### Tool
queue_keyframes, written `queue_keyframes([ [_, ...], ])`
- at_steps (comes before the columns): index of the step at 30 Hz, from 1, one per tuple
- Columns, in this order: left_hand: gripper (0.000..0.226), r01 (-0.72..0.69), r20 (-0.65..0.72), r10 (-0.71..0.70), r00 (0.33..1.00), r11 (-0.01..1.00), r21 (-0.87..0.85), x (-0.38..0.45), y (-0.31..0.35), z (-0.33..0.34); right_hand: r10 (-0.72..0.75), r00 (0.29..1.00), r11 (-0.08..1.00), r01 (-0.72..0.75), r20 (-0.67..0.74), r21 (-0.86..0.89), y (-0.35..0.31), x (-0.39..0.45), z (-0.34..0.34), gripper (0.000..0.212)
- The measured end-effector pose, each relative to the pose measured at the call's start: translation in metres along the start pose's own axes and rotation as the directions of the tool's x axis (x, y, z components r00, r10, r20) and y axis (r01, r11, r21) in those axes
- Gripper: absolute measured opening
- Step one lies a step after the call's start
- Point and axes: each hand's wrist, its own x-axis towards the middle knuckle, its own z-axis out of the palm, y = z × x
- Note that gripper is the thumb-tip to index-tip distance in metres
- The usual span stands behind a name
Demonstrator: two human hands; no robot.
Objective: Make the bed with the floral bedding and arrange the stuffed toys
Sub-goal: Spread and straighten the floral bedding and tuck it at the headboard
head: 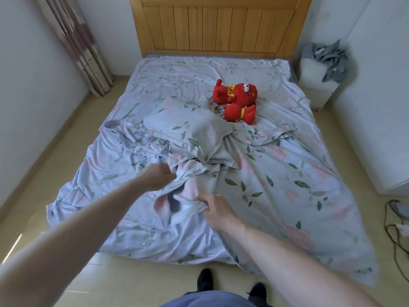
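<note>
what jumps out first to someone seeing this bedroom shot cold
The red stuffed toy stands out, lying on the floral sheet toward the wooden headboard. Nearer the foot of the bed, the left hand and right hand both grip bunched floral fabric, just below a rumpled pillow.

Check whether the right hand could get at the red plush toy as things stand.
Probably not yet: the right hand grips the floral cover near the foot, while the red plush toy lies far up the bed beyond the pillow.

Floral bedding [276, 173]: thin matt cloth, creased. Headboard [219, 25]: slatted wood, smooth satin finish. Stuffed toy [238, 100]: red plush. Floor [77, 134]: glossy, smooth.
</note>
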Motion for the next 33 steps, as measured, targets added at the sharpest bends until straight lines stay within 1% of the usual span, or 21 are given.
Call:
queue_keyframes([
  [1, 0.032, 0.029, -0.034, -0.026, 0.999, 0.996, 0.083, 0.014, 0.004, 0.013, -0.017, 1.0, 1.0, 0.017, -0.008, -0.002, -0.001, -0.001, 0.001, 0.043],
  [3, 0.063, 0.145, 0.01, -0.15, 0.989, 0.968, 0.204, 0.036, 0.003, 0.04, -0.048, 0.999, 0.999, 0.049, -0.024, 0.008, -0.006, -0.002, -0.003, 0.048],
  [5, 0.089, 0.251, 0.051, -0.27, 0.961, 0.938, 0.239, 0.053, -0.005, 0.067, -0.053, 0.998, 0.999, 0.052, -0.022, -0.004, -0.007, 0.0, -0.009, 0.042],
  [6, 0.091, 0.292, 0.056, -0.312, 0.948, 0.928, 0.23, 0.057, -0.01, 0.078, -0.047, 0.999, 0.999, 0.047, -0.011, -0.025, -0.008, 0.0, -0.013, 0.037],
  [7, 0.085, 0.314, 0.045, -0.332, 0.942, 0.922, 0.225, 0.061, -0.015, 0.087, -0.042, 0.999, 0.998, 0.042, -0.009, -0.045, -0.004, 0.001, -0.017, 0.036],
  [10, 0.04, 0.322, -0.02, -0.33, 0.944, 0.904, 0.282, 0.065, -0.028, 0.095, -0.04, 0.999, 0.99, 0.038, -0.012, -0.137, -0.003, 0.001, -0.028, 0.054],
  [11, 0.03, 0.314, -0.049, -0.313, 0.949, 0.91, 0.271, 0.068, -0.031, 0.09, -0.046, 0.999, 0.988, 0.042, -0.02, -0.151, -0.001, 0.002, -0.031, 0.056],
  [12, 0.024, 0.32, -0.085, -0.309, 0.947, 0.925, 0.207, 0.067, -0.032, 0.081, -0.047, 0.999, 0.985, 0.042, -0.023, -0.165, 0.0, 0.002, -0.034, 0.055],
  [14, 0.024, 0.304, -0.215, -0.318, 0.923, 0.948, -0.095, 0.062, -0.035, 0.05, -0.017, 1.0, 0.983, 0.014, -0.014, -0.186, 0.007, 0.002, -0.037, 0.049],
  [16, 0.026, 0.2, -0.408, -0.399, 0.821, 0.871, -0.449, 0.04, -0.044, 0.002, 0.028, 1.0, 0.976, -0.03, -0.012, -0.216, 0.019, 0.002, -0.039, 0.03],
  [18, 0.027, 0.028, -0.545, -0.527, 0.651, 0.735, -0.677, 0.0, -0.062, -0.05, 0.054, 0.998, 0.969, -0.063, -0.045, -0.239, 0.023, 0.004, -0.041, 0.017],
  [20, 0.026, -0.121, -0.62, -0.584, 0.524, 0.669, -0.733, -0.04, -0.086, -0.09, -0.008, 0.997, 0.976, -0.009, -0.077, -0.216, 0.009, 0.011, -0.043, 0.02],
  [22, 0.024, -0.221, -0.593, -0.706, 0.387, 0.553, -0.803, -0.073, -0.118, -0.106, -0.098, 0.993, 0.967, 0.08, -0.066, -0.241, -0.021, 0.026, -0.04, 0.017],
  [23, 0.024, -0.22, -0.559, -0.778, 0.288, 0.514, -0.829, -0.09, -0.141, -0.101, -0.151, 0.988, 0.958, 0.136, -0.039, -0.253, -0.039, 0.035, -0.034, 0.014],
  [24, 0.024, -0.17, -0.518, -0.83, 0.207, 0.491, -0.855, -0.111, -0.161, -0.092, -0.199, 0.98, 0.946, 0.191, -0.003, -0.261, -0.056, 0.041, -0.027, 0.012],
  [25, 0.027, -0.047, -0.482, -0.864, 0.145, 0.48, -0.876, -0.126, -0.182, -0.076, -0.238, 0.971, 0.933, 0.237, 0.031, -0.269, -0.068, 0.045, -0.022, 0.013],
  [26, 0.033, 0.065, -0.453, -0.885, 0.106, 0.461, -0.885, -0.146, -0.206, -0.058, -0.271, 0.96, 0.923, 0.279, 0.068, -0.266, -0.081, 0.048, -0.013, 0.015],
  [28, 0.045, 0.283, -0.354, -0.924, 0.146, 0.382, -0.88, -0.175, -0.238, -0.012, -0.286, 0.952, 0.915, 0.305, 0.111, -0.263, -0.09, 0.05, -0.001, 0.015],
  [30, 0.047, 0.483, -0.246, -0.928, 0.279, 0.357, -0.8, -0.193, -0.246, 0.024, -0.302, 0.945, 0.912, 0.324, 0.124, -0.253, -0.094, 0.05, 0.006, 0.017],
  [32, 0.044, 0.594, -0.211, -0.899, 0.383, 0.414, -0.69, -0.194, -0.235, 0.04, -0.284, 0.951, 0.919, 0.306, 0.123, -0.249, -0.094, 0.051, 0.009, 0.015],
  [33, 0.04, 0.608, -0.254, -0.866, 0.43, 0.486, -0.627, -0.19, -0.223, 0.044, -0.265, 0.956, 0.924, 0.288, 0.122, -0.251, -0.092, 0.052, 0.009, 0.016],
])
